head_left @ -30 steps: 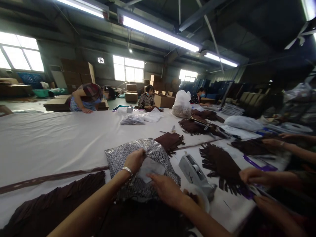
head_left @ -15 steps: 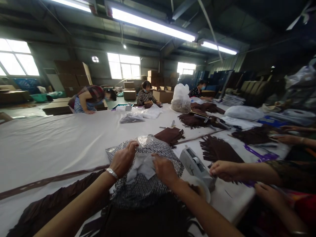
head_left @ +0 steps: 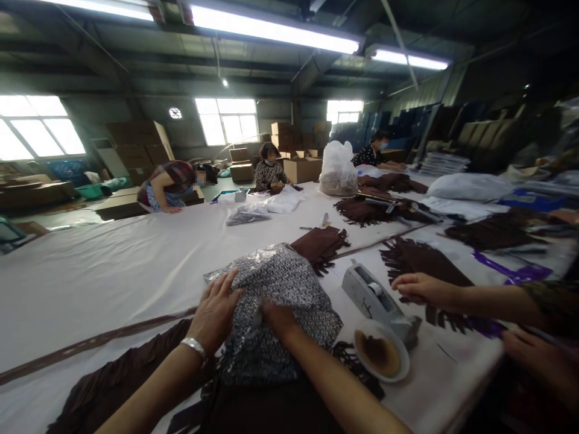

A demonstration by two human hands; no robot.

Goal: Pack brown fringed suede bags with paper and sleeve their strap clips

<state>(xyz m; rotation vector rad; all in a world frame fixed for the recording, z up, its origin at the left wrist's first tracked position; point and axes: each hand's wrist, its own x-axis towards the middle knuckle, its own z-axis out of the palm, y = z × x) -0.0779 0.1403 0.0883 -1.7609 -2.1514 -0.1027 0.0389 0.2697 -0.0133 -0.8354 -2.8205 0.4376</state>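
We are finding the patterned bag [head_left: 294,283] lying on the near side of the white-covered table [head_left: 149,247], close before us, just beside the tape dispenser [head_left: 371,295]. Its skin is shining and creasing like thin film; we are judging it light, floppy, rather slippery, not brittle but easily torn. Best holds, in our view: a broad palm on the flatter side, or a gathered fold; one thin edge alone would probably slide.

Our left hand [head_left: 216,313] is resting on its left side, fingers extended and slightly apart, gripping nothing visible. Our right hand [head_left: 278,319] is touching its middle, fingers bent and partly hidden; we cannot tell whether they are pinching anything.

Containers: the patterned bag is hiding its contents, if any. Farther off, a translucent white bag [head_left: 337,175] is standing upright, something greyish-brown showing low inside. A teal-edged tray [head_left: 220,194] is holding pale items, too small to name. Behind, a cardboard box [head_left: 303,170] is standing; its inside is not showing.
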